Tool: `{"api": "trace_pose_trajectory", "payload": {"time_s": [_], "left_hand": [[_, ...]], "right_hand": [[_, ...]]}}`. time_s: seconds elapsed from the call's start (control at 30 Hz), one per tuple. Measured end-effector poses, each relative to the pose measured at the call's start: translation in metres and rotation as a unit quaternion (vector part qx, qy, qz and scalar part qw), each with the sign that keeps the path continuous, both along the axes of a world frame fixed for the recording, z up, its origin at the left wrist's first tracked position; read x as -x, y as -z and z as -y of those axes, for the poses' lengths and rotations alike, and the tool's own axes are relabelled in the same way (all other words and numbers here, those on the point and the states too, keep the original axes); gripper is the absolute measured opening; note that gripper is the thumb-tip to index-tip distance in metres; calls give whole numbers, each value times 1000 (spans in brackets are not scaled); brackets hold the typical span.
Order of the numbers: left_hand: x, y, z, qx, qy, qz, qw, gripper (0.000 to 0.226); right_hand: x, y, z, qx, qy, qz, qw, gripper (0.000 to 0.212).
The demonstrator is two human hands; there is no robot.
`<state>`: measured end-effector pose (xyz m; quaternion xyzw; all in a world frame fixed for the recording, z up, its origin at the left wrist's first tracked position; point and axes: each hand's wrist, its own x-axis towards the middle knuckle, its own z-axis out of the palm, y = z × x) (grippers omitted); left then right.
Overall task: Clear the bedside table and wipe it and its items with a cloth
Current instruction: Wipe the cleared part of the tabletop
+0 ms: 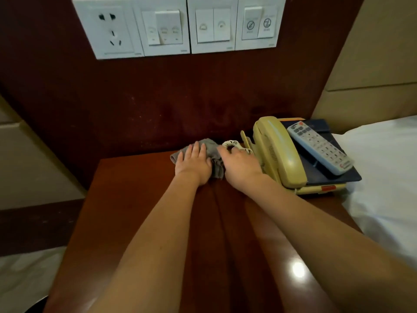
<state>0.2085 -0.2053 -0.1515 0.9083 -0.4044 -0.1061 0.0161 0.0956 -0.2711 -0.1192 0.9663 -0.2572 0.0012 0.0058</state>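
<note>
Item: grey cloth [209,143], bunched, lying at the back of the bedside table [135,199], toward its middle; the left hand [194,162] is pressing it down under straight fingers, clasping nothing, seemingly so as to be rubbing the wood; the right hand [240,164] is resting just beside it, fingers loosely extended and touching the coiled cord [232,144], gripping nothing that I can make out, probably keeping the cord off the patch being wiped; cream telephone [277,150] is sitting at the table's right rear, not yet cleared; a dark folder [320,177] is lying across its base, with a white remote [320,147] lying on top, likely stacked to be freeing surface; switch panel [178,26] is hanging on the wall above; bed [383,177] is adjoining on the right.
</note>
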Motion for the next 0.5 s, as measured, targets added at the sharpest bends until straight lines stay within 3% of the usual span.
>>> {"api": "trace_pose_trajectory", "payload": {"time_s": [0.17,0.3,0.5], "left_hand": [[-6,0,12,-3,7,9,1000,55],[3,1,9,-15,21,16,1000,56],[74,-6,7,-65,130,54,988,58]], "right_hand": [[-9,-1,5,-52,12,19,998,71],[-6,-13,0,-93,38,95,990,64],[11,-34,3,-123,65,120,983,54]]}}
